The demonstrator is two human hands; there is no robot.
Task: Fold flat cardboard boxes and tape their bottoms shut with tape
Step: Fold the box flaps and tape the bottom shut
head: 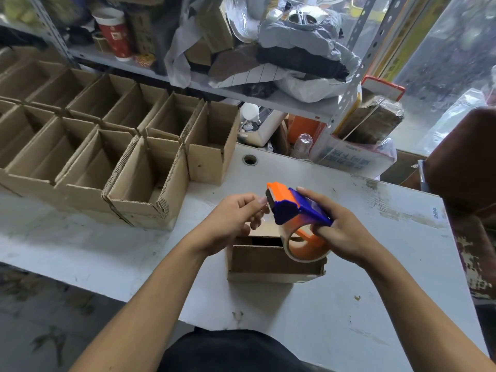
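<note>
A small cardboard box [273, 260] stands on the white table [375, 277] right in front of me, its flaps facing up with a dark gap between them. Above it my right hand [342, 232] grips an orange and blue tape dispenser [295, 208] loaded with a roll of clear tape [303, 248]. My left hand [236, 218] is at the dispenser's blade end, its thumb and fingers pinching at the free end of the tape.
Two rows of several folded open cardboard boxes [107, 146] fill the table's left side. A cluttered metal shelf [241, 63] runs behind. A cable hole [250, 159] sits in the tabletop. A dark brown chair [467, 162] stands at the right.
</note>
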